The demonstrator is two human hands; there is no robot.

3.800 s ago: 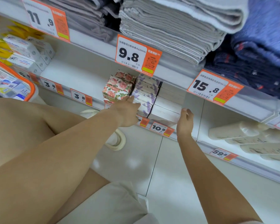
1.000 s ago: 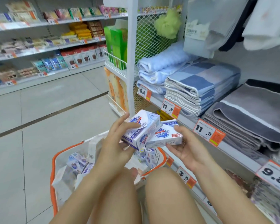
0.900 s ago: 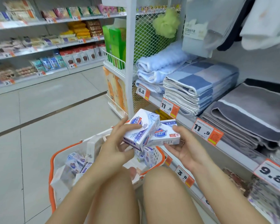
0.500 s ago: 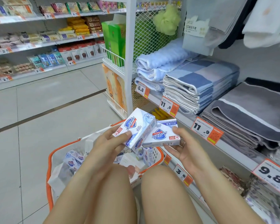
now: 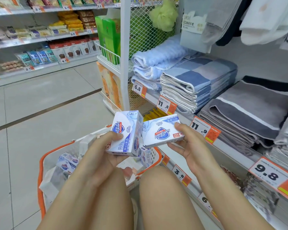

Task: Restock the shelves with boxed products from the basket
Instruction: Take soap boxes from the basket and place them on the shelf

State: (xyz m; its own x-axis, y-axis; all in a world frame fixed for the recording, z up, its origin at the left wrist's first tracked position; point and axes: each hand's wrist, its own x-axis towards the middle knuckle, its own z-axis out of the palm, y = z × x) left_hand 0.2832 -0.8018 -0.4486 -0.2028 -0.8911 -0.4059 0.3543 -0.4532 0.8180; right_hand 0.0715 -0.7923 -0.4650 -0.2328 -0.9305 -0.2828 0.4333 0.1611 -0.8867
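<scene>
White-and-blue cardboard fills both my hands: my left hand (image 5: 105, 151) grips one soap box (image 5: 125, 131) stood on end, thumb across its front, and my right hand (image 5: 189, 146) pinches a second soap box (image 5: 161, 131) held flat, logo upside down to me. The two boxes touch at their near corners, just above the orange-rimmed basket (image 5: 42, 171), which sits on the floor between my knees with more boxes in it. Their shelf (image 5: 181, 161) is low on my right, below the folded towels (image 5: 198, 83), behind the 3.8 price tag (image 5: 179, 174), I think; from this angle I can't see the gap itself.

Risks from here: the right grip is only fingertips on edges, so a quick swing toward the shelf could let that box slide out. Carrying both at once, one corner may knock the other loose. And reaching low under the towel shelf, I could clip the tag strip or set the box down facing backwards.
</scene>
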